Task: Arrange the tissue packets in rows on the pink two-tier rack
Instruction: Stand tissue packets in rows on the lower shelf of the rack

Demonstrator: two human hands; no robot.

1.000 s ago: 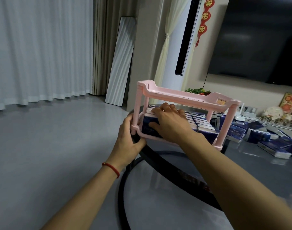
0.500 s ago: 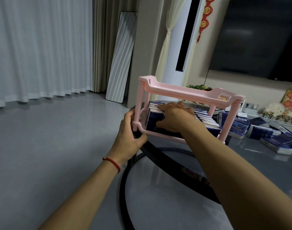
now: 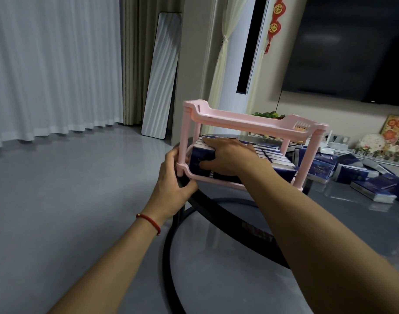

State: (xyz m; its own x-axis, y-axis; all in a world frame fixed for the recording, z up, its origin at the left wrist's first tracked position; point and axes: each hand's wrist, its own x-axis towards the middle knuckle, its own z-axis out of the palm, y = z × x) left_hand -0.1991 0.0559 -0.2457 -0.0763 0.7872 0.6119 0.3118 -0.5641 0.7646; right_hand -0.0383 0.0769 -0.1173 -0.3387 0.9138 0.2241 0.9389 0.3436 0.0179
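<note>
Loose packets (image 3: 361, 175) beside rack (image 3: 250, 120)

The pink two-tier rack (image 3: 244, 120) looks like smooth moulded plastic with a soft satin sheen, and the tissue packets (image 3: 273, 160) on its lower tier wear glossy dark-blue film wrap (more lie loose at about 3 o'clock from the rack). The table (image 3: 228, 268) has a glassy, reflective top inside a smooth black rim. At 10 o'clock hang matt white cloth curtains (image 3: 53, 69), the floor (image 3: 69, 189) is smooth with a dull shine, and a red cord bracelet (image 3: 150, 222) looks woven.
</note>
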